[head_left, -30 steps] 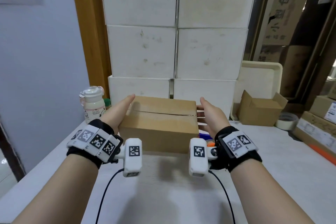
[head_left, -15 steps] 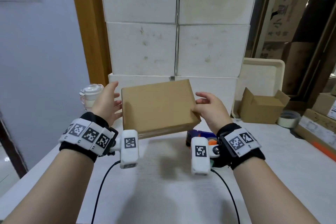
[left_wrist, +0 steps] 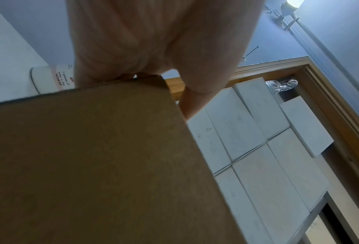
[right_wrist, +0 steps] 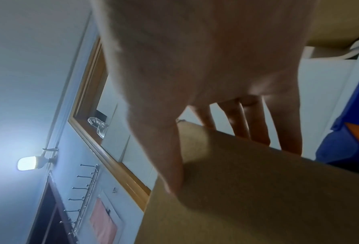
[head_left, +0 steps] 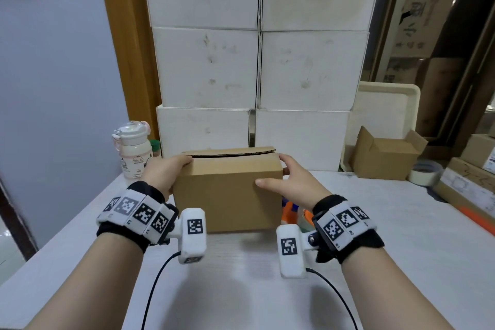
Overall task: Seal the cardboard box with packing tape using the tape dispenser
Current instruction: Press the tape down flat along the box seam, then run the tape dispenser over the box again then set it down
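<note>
A brown cardboard box [head_left: 227, 195] stands on the white table [head_left: 241, 289], a plain face toward me and a slightly gaping flap edge along its top. My left hand [head_left: 166, 171] grips its upper left corner, thumb on the top edge. My right hand [head_left: 292, 182] holds the upper right corner, thumb on the front face and fingers round the side. The wrist views show the box [left_wrist: 91, 165] under my left palm [left_wrist: 153, 41], and the box [right_wrist: 258, 189] under my right hand [right_wrist: 195, 57]. The blue and orange tape dispenser [head_left: 290, 211] lies behind my right wrist, mostly hidden.
Stacked white boxes [head_left: 257, 61] form a wall right behind the box. A cream bottle [head_left: 134, 150] stands at the back left. An open small carton [head_left: 385, 155], a tape roll [head_left: 426, 175] and a leaning cream tray [head_left: 388, 104] sit at the right.
Both hands lifted the box off the table, tipped it over and set it down again nearer to me. Its seam, earlier facing up, no longer shows on top.
</note>
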Available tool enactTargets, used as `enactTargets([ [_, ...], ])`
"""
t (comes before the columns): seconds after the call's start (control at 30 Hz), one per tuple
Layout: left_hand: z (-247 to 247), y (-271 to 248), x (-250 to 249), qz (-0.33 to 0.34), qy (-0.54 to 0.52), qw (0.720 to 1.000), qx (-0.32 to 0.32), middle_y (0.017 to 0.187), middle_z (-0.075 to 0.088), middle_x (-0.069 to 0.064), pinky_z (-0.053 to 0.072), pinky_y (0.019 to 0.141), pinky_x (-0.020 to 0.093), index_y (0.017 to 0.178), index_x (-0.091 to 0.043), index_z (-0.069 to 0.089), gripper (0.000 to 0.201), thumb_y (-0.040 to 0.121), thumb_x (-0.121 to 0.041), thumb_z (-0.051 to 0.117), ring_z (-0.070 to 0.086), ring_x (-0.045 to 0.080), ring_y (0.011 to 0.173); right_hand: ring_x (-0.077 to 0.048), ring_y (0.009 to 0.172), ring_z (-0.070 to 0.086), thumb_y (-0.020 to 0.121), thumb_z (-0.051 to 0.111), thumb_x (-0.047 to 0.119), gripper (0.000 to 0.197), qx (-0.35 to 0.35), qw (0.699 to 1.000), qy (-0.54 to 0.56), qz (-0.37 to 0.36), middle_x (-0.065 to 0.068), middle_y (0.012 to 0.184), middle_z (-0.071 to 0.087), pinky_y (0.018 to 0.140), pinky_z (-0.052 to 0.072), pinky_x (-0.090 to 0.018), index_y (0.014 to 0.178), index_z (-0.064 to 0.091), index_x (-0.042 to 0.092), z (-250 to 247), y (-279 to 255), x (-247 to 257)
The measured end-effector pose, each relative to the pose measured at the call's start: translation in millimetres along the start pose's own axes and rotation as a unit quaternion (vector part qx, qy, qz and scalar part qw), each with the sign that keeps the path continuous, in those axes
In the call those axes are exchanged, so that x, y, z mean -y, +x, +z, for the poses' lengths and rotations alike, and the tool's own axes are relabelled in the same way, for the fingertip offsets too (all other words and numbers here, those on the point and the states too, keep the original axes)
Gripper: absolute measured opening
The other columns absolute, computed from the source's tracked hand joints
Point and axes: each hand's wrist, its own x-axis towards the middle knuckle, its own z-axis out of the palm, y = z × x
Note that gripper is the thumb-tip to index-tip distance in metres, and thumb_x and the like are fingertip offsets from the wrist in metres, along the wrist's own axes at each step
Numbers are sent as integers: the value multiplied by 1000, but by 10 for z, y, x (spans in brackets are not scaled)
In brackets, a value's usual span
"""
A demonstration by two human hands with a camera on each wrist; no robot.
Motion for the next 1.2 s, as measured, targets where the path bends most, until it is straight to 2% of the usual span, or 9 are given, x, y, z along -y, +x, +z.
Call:
enactTargets([
  [0.07, -19, 34, 17, -4, 11, 1000, 0, 108, 61, 15, 50, 94, 47, 112, -7, 53, 37, 83, -25, 65, 59, 31, 101, 1, 97, 54, 76, 73, 40, 71, -5, 1000, -5, -14, 7, 116, 56, 79, 48, -23, 137, 37, 32, 1, -17, 8],
  [0.17, -73, 41, 1, 11, 17, 1000, 5, 112, 63, 15, 49, 96, 49, 98, -13, 59, 26, 80, -31, 66, 60, 33, 105, -10, 108, 56, 75, 74, 42, 77, -6, 998, -37, -47, 7, 124, 54, 88, 49, -26, 140, 34, 32, 27, -29, 61],
  [0.27, -151, 117, 38, 42, 47, 998, -20, 114, 64, 12, 50, 95, 48, 114, -13, 63, 63, 64, -51, 71, 61, 30, 106, -13, 109, 56, 76, 72, 40, 80, 16, 995, -49, -82, 8, 129, 50, 85, 46, -22, 144, 30, 33, 15, -51, 149],
  [0.4, -274, 154, 79, 32, 50, 998, -10, 110, 67, 13, 52, 93, 48, 115, -15, 65, 57, 65, -41, 76, 63, 31, 102, -12, 109, 59, 81, 69, 29, 60, 47, 995, -29, -79, 5, 129, 55, 95, 50, -33, 135, 44, 33, -65, -11, 156],
  [0.57, -308, 163, 223, 14, 109, 993, -34, 111, 67, 11, 53, 92, 45, 118, -17, 64, 47, 75, -32, 75, 65, 30, 100, -19, 103, 62, 87, 59, 9, 37, 16, 1000, 1, -7, -6, 118, 63, 95, 50, -32, 122, 58, 20, -225, 110, -53],
  [0.7, -278, 164, 242, 8, 109, 993, -42, 112, 65, 10, 51, 95, 43, 116, -16, 65, 42, 77, -28, 75, 62, 30, 104, -23, 108, 56, 85, 49, 0, 49, -66, 983, -148, 86, -11, 130, 53, 91, 45, -28, 132, 50, 13, -341, 325, -382],
  [0.83, -260, 197, 230, 2, 128, 991, -36, 111, 63, 14, 51, 93, 41, 118, -15, 64, 40, 80, -26, 72, 61, 31, 102, -28, 126, 48, 86, 49, 9, 54, -58, 925, -325, 187, -11, 138, 50, 105, 40, -33, 139, 41, 12, -400, 428, -694],
  [1.07, -217, 212, 208, -4, 143, 989, -37, 114, 65, 15, 52, 93, 46, 119, -17, 63, 41, 80, -31, 69, 63, 34, 103, -25, 100, 63, 86, 57, 22, 33, -12, 860, -445, 249, -6, 110, 65, 88, 48, -28, 117, 57, 9, -398, 450, -984],
  [1.2, -173, 208, 209, -1, 145, 989, -31, 109, 65, 17, 50, 95, 47, 118, -13, 62, 35, 85, -26, 65, 62, 35, 103, -19, 61, 54, 84, 58, 20, 17, -47, 861, -440, 251, -1, 64, 57, 58, 43, -24, 71, 59, 10, -390, 447, -954],
])
